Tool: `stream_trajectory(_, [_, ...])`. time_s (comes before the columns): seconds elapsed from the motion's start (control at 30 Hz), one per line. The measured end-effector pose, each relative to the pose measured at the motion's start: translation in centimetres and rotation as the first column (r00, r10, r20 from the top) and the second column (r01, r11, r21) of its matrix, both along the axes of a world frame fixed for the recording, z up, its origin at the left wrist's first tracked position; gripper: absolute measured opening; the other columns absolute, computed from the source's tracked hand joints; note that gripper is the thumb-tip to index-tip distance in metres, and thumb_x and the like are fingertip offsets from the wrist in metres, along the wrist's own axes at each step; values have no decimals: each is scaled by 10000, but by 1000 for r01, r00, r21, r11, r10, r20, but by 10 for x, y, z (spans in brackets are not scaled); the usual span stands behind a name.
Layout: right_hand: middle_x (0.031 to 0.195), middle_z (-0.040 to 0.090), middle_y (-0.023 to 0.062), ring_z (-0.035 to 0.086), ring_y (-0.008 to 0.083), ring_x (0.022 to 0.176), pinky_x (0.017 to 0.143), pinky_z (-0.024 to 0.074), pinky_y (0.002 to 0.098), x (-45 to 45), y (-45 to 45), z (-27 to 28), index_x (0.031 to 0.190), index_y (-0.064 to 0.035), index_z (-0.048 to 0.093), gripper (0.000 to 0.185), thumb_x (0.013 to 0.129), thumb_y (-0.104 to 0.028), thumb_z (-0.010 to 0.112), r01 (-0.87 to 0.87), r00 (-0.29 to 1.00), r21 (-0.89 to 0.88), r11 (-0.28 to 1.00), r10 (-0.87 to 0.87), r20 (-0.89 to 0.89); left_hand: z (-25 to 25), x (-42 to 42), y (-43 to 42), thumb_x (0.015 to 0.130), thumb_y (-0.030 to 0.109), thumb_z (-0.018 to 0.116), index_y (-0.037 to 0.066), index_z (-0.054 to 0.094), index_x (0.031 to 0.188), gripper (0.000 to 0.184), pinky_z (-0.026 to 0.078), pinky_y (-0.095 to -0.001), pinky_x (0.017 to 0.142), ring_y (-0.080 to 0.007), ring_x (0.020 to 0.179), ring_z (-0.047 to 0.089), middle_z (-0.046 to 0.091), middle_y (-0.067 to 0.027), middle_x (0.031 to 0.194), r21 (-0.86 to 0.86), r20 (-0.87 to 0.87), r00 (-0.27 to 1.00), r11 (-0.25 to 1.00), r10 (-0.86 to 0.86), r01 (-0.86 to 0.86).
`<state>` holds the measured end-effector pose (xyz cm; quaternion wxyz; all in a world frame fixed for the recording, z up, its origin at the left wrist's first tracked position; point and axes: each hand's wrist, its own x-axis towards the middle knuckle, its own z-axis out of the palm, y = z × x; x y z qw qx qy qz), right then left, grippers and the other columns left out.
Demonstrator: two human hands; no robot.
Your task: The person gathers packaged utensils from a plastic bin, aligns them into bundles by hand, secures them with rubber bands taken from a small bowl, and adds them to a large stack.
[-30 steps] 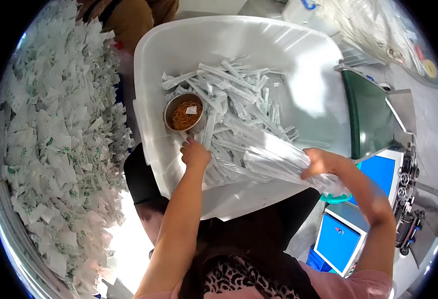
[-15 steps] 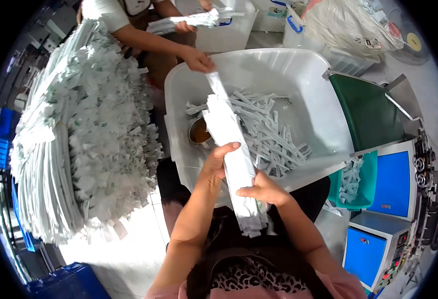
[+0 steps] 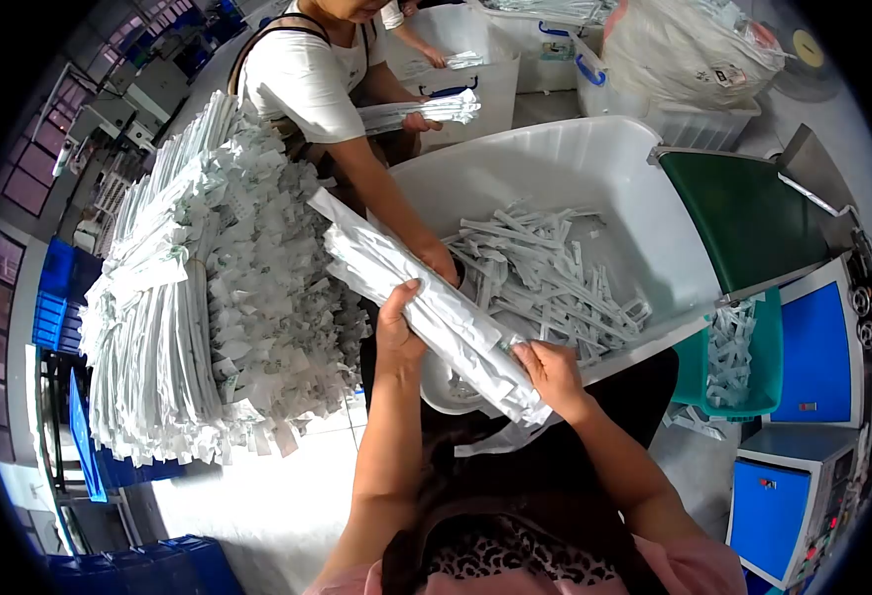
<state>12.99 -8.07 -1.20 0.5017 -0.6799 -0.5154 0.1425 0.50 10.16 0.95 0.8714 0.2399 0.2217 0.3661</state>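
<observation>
A bundle of long, thin white packets [image 3: 456,327] slants from upper left to lower right in front of me. My left hand [image 3: 398,325] is closed round the middle of it, thumb on top. Near the lower right end, my right hand [image 3: 552,379] grips the same bundle. Beneath and behind it is a large white tub [image 3: 609,149] with many loose white packets [image 3: 545,273] heaped inside. A co-worker's arm [image 3: 396,203] reaches into the tub behind the bundle, and part of that hand is hidden. The co-worker's other hand [image 3: 421,121] holds another packet bundle [image 3: 446,107].
A tall stack of white packets [image 3: 188,297] stands at left. On the right are a green conveyor belt [image 3: 753,218], a teal basket [image 3: 692,372] of packets and a blue-doored machine [image 3: 771,508]. Further white bins [image 3: 490,84] and a large plastic bag [image 3: 689,50] stand behind.
The bundle has swung from nearly upright to a leftward slant in my hands. The co-worker's hand has moved from the bundle's far end down into the tub. My view has turned left.
</observation>
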Motion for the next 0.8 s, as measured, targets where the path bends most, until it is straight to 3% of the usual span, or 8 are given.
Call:
stream_trajectory(0.23, [583,541,133,535,292,509,441,403,349,-1,-4,-13,670,-15,510,230,829,-180,536,175,951,-19,984,-164,261,-22,10,3,675,132,595,-65,443,1035,438,445,-427,798,-309,858,540,524,-177,927,-165,-189,982,986,-13,-18])
stream_trajectory(0.3, [567,525,138,520,277,487,447,389,337,-5,-16,-11,672,-11,510,254,821,-212,555,160,978,-49,986,-151,143,-22,9,-7,671,128,595,-61,455,1026,426,454,-425,788,-305,845,549,534,-179,917,-179,-238,971,984,-32,-12])
stream_trajectory(0.37, [539,491,139,470,242,450,444,361,325,-7,-32,6,676,-3,502,294,815,-253,570,5,992,-292,957,-42,-121,-23,12,-14,667,125,596,-58,466,1017,415,463,-424,778,-301,832,558,544,-181,907,-188,-283,956,982,-72,18])
stream_trajectory(0.5, [495,369,62,334,134,482,484,337,301,8,-44,-18,684,9,481,434,870,-382,460,-325,844,-323,889,119,-522,-45,24,-22,659,106,583,-49,498,1018,400,500,-399,735,-274,781,593,583,-167,866,-286,8,929,889,-371,358])
stream_trajectory(0.53, [511,386,50,339,109,504,483,329,303,5,-33,-42,694,5,485,483,882,-432,403,-224,844,-422,879,-42,-535,-53,29,-23,663,104,577,-55,492,1034,413,494,-409,754,-282,820,588,578,-179,907,-276,10,888,853,-459,444])
stream_trajectory(0.57, [603,491,57,418,95,569,537,378,277,10,-21,-26,778,8,523,450,874,-423,434,-285,841,-303,909,86,-535,-54,35,-26,668,103,571,-60,485,1051,425,489,-419,773,-290,859,583,572,-191,947,-261,12,840,809,-542,526])
stream_trajectory(0.67, [749,563,60,492,92,684,631,420,246,2,-5,-18,918,20,533,384,857,-358,504,-193,804,-251,948,6,-594,-58,42,-28,692,108,552,-82,470,1069,431,496,-408,765,-287,850,589,578,-200,948,-240,12,819,794,-573,559])
stream_trajectory(0.8, [813,570,59,516,94,718,645,438,246,7,2,-30,979,45,515,305,820,-205,585,-81,514,-218,973,-147,-845,-56,38,-26,682,102,571,-79,478,1043,415,518,-386,714,-271,793,600,579,-188,914,-266,-65,878,856,-475,443])
